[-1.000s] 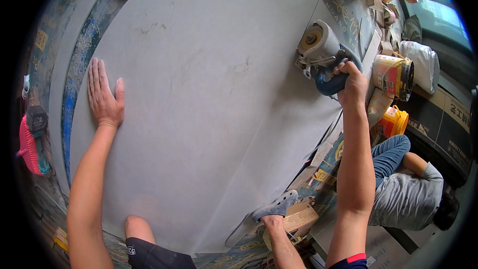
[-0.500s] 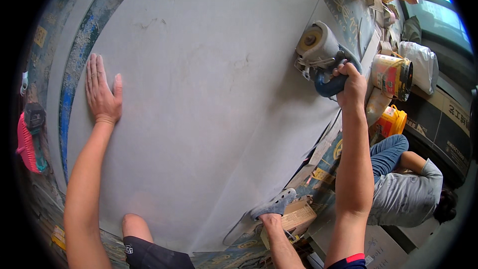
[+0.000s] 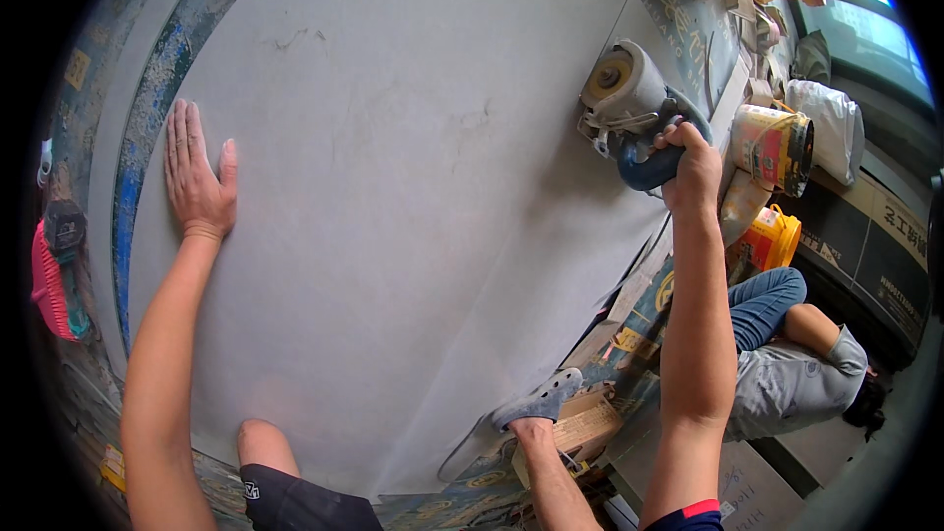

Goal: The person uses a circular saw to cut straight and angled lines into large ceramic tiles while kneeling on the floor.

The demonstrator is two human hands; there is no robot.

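A large pale grey sheet or slab (image 3: 393, 206) with smudges and a curved-looking left edge fills the middle. My left hand (image 3: 200, 177) lies flat on it near that edge, fingers stretched out and holding nothing. At the upper right, my right hand (image 3: 695, 162) is wrapped round the dark blue loop handle of a hand-held tool (image 3: 629, 84). The tool has a wide grey drum with a yellowish round hub and resembles a sander. It is at the slab's right edge, casting a shadow over the surface; whether it touches is unclear.
Right of the slab stand a labelled bucket (image 3: 772, 149), a yellow bucket (image 3: 774, 238) and a white sack (image 3: 826, 128). A person in a grey shirt (image 3: 801, 388) sits at the lower right by a cardboard box (image 3: 585, 425). A pink brush-like thing (image 3: 49, 280) lies far left.
The tool and my right hand have shifted very slightly left. My left hand stays flat on the slab, and the seated person has leaned a little.
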